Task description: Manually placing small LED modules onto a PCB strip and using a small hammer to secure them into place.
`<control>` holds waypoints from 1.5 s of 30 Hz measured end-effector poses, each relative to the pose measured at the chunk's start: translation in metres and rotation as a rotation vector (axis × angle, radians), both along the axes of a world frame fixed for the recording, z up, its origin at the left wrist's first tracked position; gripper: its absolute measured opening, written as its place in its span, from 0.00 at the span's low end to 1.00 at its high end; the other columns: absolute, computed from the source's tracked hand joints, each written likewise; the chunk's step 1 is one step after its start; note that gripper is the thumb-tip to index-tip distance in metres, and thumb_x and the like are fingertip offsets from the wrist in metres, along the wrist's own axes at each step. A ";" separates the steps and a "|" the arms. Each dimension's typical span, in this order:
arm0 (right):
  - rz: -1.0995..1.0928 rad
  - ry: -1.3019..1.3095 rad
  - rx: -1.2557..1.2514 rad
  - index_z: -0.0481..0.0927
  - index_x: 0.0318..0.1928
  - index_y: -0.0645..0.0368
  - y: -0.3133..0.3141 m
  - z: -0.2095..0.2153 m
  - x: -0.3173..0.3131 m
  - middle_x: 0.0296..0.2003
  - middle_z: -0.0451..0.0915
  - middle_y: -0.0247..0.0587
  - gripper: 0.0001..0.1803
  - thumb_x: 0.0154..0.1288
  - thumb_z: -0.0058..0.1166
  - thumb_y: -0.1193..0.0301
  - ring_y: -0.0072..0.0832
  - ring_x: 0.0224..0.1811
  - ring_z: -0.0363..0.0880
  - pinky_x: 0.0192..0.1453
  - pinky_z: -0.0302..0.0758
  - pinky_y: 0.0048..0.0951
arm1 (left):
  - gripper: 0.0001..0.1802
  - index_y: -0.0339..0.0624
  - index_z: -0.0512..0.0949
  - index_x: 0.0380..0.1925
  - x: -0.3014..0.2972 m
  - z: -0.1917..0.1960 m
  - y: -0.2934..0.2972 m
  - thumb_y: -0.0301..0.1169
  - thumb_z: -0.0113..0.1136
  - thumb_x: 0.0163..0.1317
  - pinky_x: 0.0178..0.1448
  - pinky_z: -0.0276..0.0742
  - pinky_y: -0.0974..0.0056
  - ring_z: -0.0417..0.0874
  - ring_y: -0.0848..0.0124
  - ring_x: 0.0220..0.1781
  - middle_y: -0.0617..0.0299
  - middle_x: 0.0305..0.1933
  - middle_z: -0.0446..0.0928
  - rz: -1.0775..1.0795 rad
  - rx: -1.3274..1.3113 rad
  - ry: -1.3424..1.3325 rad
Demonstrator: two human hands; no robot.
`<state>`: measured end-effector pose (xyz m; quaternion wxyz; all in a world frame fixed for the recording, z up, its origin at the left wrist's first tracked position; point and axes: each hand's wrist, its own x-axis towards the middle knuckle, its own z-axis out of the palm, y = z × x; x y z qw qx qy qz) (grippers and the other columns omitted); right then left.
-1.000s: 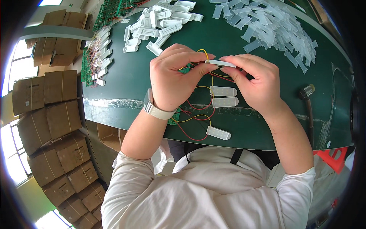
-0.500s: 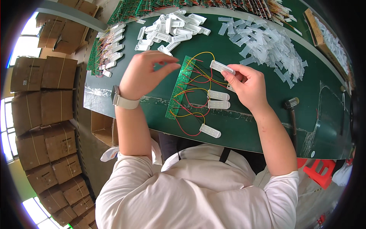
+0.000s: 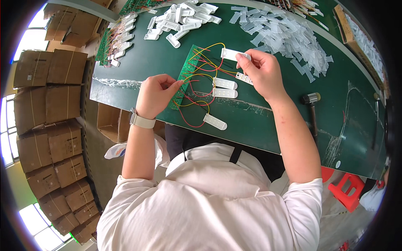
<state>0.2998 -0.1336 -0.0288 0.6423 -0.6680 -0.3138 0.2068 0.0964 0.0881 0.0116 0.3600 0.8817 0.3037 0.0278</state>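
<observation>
A long green circuit board lies on the bench in front of me, with red, yellow and black wires running to its right. My left hand is closed in a pinch at the board's left edge, thumb and fingertip on it. Between thumb and fingers, my right hand holds a white plastic casing, raised above the bench, with wires at its left end. Beneath that hand is a white strip with holes, partly hidden. Two wired white casings lie side by side; another wired casing sits nearer me.
Loose white casings are heaped at the back, clear plastic pieces at the back right. Wired casings line the left. A mallet lies right on the green bench. Cartons stand left; a red stool is lower right.
My left hand has come down toward me from above the board and closed at its left edge. My right hand still holds the casing. The whole view has shifted slightly.
</observation>
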 end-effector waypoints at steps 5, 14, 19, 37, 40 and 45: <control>0.143 -0.491 -0.092 0.82 0.26 0.59 -0.004 0.006 -0.017 0.20 0.76 0.40 0.15 0.65 0.66 0.63 0.35 0.20 0.74 0.26 0.68 0.36 | 0.15 0.34 0.88 0.31 -0.011 0.011 -0.004 0.38 0.74 0.65 0.30 0.71 0.68 0.76 0.78 0.23 0.64 0.21 0.81 0.093 0.119 -0.006; 0.196 -0.586 -0.035 0.84 0.25 0.60 -0.008 0.010 -0.016 0.19 0.77 0.39 0.24 0.75 0.61 0.56 0.37 0.21 0.75 0.26 0.69 0.36 | 0.16 0.44 0.92 0.37 -0.006 0.032 0.025 0.46 0.72 0.63 0.42 0.82 0.58 0.86 0.62 0.31 0.57 0.31 0.88 0.009 0.327 0.131; 0.088 -0.495 -0.102 0.84 0.26 0.62 -0.003 0.010 -0.011 0.21 0.79 0.44 0.27 0.79 0.54 0.54 0.40 0.22 0.77 0.27 0.70 0.38 | 0.26 0.46 0.89 0.50 0.065 0.000 0.075 0.50 0.74 0.59 0.52 0.83 0.56 0.88 0.59 0.42 0.53 0.48 0.88 -0.037 0.375 -0.133; -0.128 -0.485 0.001 0.85 0.61 0.47 -0.002 0.006 -0.015 0.41 0.86 0.28 0.25 0.62 0.73 0.67 0.29 0.32 0.83 0.34 0.78 0.31 | 0.19 0.44 0.92 0.40 0.085 0.054 0.036 0.45 0.77 0.55 0.47 0.84 0.58 0.88 0.61 0.35 0.57 0.33 0.89 -0.142 0.413 -0.057; -0.228 -0.623 0.084 0.87 0.58 0.47 0.001 0.022 -0.023 0.44 0.87 0.30 0.23 0.61 0.73 0.68 0.30 0.37 0.85 0.36 0.81 0.33 | 0.19 0.41 0.92 0.39 0.084 0.069 0.001 0.45 0.76 0.56 0.44 0.85 0.60 0.88 0.63 0.33 0.55 0.32 0.89 -0.295 0.337 0.020; -0.275 -0.917 0.145 0.89 0.50 0.52 0.001 0.007 -0.009 0.40 0.88 0.34 0.15 0.61 0.72 0.69 0.36 0.37 0.87 0.38 0.82 0.33 | 0.17 0.38 0.91 0.39 0.109 0.060 -0.024 0.42 0.75 0.62 0.42 0.84 0.65 0.88 0.74 0.33 0.56 0.33 0.90 -0.478 -0.114 -0.029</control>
